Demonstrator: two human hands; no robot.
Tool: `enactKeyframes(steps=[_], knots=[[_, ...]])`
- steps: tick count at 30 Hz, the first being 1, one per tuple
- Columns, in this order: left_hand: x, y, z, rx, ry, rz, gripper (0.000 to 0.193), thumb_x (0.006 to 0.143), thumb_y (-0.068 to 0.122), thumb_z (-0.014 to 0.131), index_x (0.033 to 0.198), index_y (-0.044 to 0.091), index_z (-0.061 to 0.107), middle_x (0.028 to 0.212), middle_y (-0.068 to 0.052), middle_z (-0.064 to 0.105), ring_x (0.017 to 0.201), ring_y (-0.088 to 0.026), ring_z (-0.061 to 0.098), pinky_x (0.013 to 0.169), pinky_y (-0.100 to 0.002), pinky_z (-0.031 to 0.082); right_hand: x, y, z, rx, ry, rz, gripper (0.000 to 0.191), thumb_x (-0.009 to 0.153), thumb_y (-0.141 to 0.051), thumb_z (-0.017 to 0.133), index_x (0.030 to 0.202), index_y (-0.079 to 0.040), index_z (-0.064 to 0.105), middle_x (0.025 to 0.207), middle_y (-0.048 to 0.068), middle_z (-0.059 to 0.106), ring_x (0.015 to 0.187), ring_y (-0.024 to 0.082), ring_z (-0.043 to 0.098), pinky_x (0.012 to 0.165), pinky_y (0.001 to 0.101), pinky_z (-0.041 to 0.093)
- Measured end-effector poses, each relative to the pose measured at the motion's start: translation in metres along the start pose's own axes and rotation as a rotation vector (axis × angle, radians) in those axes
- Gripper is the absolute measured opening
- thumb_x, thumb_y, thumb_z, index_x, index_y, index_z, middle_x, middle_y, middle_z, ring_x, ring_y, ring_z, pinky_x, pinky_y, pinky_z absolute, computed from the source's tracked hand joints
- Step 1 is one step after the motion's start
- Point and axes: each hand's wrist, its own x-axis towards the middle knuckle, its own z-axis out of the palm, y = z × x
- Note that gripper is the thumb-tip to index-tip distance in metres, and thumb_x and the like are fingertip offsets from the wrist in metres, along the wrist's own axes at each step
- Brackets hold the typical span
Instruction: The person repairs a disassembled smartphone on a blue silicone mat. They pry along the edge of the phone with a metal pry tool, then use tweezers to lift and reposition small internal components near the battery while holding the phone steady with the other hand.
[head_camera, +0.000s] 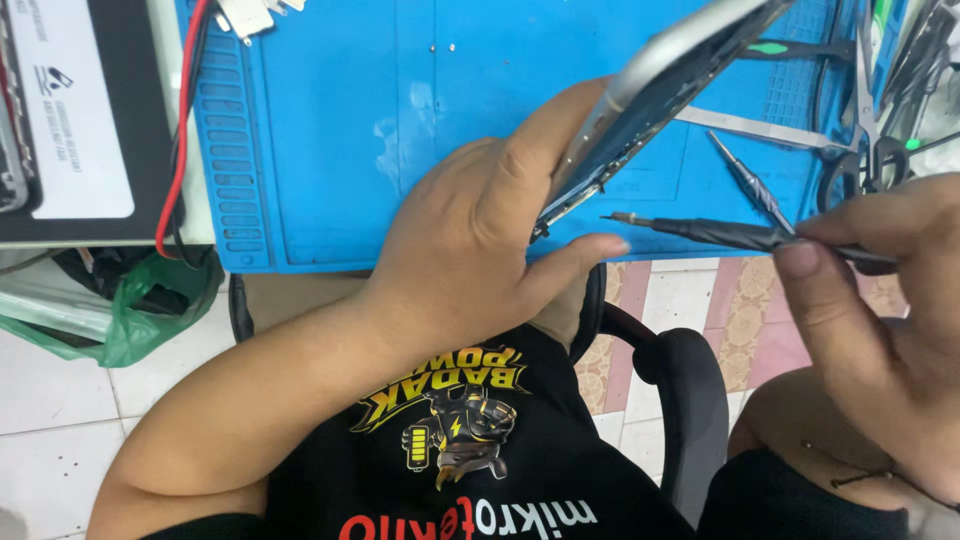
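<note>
My left hand (480, 240) grips a silver phone body (660, 90), holding it tilted on edge above the blue work mat (330, 150), with its open inner side facing right. My right hand (880, 320) holds a slim dark screwdriver (730, 233) level, its tip pointing left toward the phone's lower edge, a short gap away from it and just above my left thumb.
A second screwdriver (750, 182), metal tweezers (760, 127) and scissors (865, 150) lie on the mat at the right. Red and black cables (180, 130) run down the mat's left side beside a dark box (80, 120). A green plastic bag (130, 310) hangs below; a black chair arm (690, 390) sits under my hands.
</note>
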Motion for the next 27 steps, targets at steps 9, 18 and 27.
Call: enactKeyframes(steps=[9, 18, 27], knots=[[-0.016, 0.029, 0.009, -0.984, 0.368, -0.561, 0.056, 0.113, 0.004, 0.058, 0.157, 0.004, 0.023, 0.136, -0.015, 0.058, 0.125, -0.019, 0.063, 0.108, -0.031, 0.054, -0.05, 0.035, 0.069, 0.606, 0.366, 0.408, 0.014, 0.118, -0.009, 0.065, 0.118, 0.003, 0.057, 0.101, 0.009, 0.065, 0.083, 0.012, 0.059, 0.079, 0.0237, 0.049], [-0.036, 0.045, 0.019, -1.193, 0.621, -0.825, 0.059, 0.098, 0.002, 0.057, 0.146, 0.012, 0.024, 0.13, -0.013, 0.058, 0.115, -0.022, 0.064, 0.095, -0.041, 0.057, -0.058, 0.044, 0.12, 1.072, 0.612, 0.407, 0.013, 0.117, -0.009, 0.064, 0.112, 0.001, 0.057, 0.095, 0.007, 0.063, 0.081, 0.009, 0.054, 0.078, 0.0197, 0.043], [-0.036, 0.045, 0.025, -1.151, 0.483, -0.945, 0.058, 0.101, 0.004, 0.056, 0.147, 0.009, 0.02, 0.131, -0.02, 0.062, 0.12, -0.023, 0.063, 0.104, -0.038, 0.051, -0.067, 0.06, 0.141, 1.234, 0.605, 0.367, 0.012, 0.116, -0.007, 0.063, 0.112, 0.002, 0.055, 0.094, 0.011, 0.06, 0.084, 0.013, 0.055, 0.085, 0.0236, 0.045]])
